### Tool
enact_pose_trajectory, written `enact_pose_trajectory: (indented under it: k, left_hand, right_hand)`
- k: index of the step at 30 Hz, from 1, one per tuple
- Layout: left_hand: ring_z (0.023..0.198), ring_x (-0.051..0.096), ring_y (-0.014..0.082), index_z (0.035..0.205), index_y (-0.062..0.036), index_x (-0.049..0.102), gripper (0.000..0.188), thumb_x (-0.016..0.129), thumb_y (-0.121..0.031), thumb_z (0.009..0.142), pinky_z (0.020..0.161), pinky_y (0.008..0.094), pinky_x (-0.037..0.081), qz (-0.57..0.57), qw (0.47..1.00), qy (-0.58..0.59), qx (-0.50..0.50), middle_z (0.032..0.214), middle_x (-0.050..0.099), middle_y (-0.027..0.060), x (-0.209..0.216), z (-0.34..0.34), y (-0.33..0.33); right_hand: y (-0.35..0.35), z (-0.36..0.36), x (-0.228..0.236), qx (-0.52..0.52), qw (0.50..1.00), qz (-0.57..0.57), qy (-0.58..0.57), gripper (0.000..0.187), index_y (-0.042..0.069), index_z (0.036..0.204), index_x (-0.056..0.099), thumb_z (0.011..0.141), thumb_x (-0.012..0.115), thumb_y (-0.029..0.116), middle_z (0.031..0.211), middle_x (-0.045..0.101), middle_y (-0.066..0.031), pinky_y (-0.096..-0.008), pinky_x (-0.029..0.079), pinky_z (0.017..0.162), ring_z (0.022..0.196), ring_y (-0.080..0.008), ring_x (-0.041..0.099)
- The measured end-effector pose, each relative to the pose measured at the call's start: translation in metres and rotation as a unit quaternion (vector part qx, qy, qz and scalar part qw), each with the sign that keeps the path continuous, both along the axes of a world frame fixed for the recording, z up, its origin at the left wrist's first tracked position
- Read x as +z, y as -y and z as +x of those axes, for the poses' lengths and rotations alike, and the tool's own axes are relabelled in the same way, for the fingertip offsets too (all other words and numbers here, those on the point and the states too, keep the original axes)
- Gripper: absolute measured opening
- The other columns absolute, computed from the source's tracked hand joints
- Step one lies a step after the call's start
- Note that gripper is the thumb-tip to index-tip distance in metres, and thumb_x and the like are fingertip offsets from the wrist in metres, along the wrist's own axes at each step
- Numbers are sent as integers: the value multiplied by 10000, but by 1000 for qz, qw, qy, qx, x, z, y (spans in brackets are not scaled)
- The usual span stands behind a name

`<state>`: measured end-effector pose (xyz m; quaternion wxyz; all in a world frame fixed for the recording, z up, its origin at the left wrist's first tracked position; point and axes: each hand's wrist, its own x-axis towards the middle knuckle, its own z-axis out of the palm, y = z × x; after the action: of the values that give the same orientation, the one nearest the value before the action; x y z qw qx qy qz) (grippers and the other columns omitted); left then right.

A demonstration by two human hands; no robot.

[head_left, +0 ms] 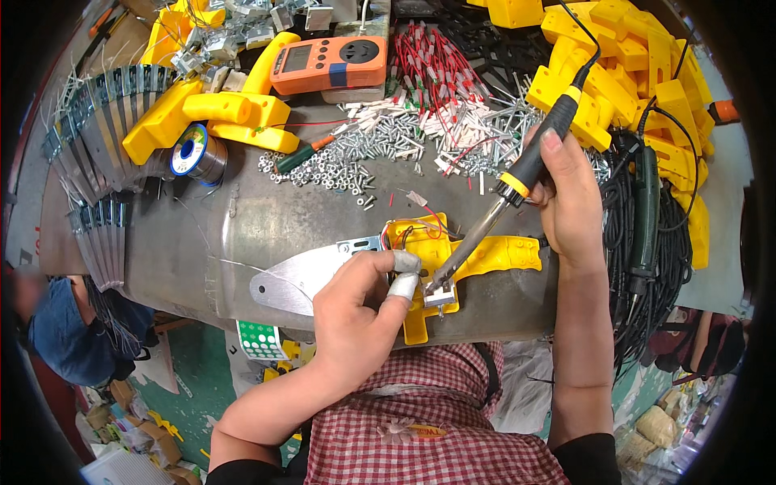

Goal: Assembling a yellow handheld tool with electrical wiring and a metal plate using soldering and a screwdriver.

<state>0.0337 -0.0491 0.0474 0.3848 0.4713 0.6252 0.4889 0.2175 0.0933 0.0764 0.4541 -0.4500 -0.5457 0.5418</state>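
Observation:
My right hand (572,198) is wrapped round the black and yellow handle of a soldering iron (478,236). The iron slants down to the left, its tip at a small metal switch-like part (440,297) on an open yellow plastic housing (511,253). Opposite the tip, my left hand (354,311) is closed in a pinch, with pale covers on thumb and index finger. What lies between those fingertips is too small to make out. Thin red and dark wires run inside the housing. A silver pointed metal plate (287,281) extends leftward from it, partly behind my left hand.
Behind lie loose screws and nuts (327,174), a green-handled screwdriver (303,155), an orange meter (330,65) and red wires (428,61). A solder spool (198,153) and metal strips (109,121) are left. Yellow housings (638,56) and black cables (618,259) crowd the right.

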Motion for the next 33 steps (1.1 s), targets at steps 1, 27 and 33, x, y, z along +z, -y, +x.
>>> enact_pose_trajectory:
  k: [1,27,33]
  left_hand:
    - [556,494,92,935,-27,624,192,650,20,750,516,238,413,17,1000,4,11,718,551,44,-1,1,-1]
    - [650,554,80,928,-17,627,163,653,29,774,583,219,450,4,996,-69,-50,806,602,31,6,-1,-4]
    - [602,553,111,933,-39,633,192,656,23,753,545,240,447,1,997,-66,-40,792,606,52,7,0,-3]
  right_hand:
    - [0,1,0,-1,1000,0,0,304,52,977,538,960,483,351,712,481,31,-156,316,488,552,-14,397]
    - [-1,1,-5,-22,999,-23,-19,272,89,881,523,942,514,354,689,494,32,-165,296,492,559,-20,403]
    - [-7,14,-6,-40,996,-38,-64,251,95,890,529,939,523,341,690,482,39,-163,293,498,561,-23,396]
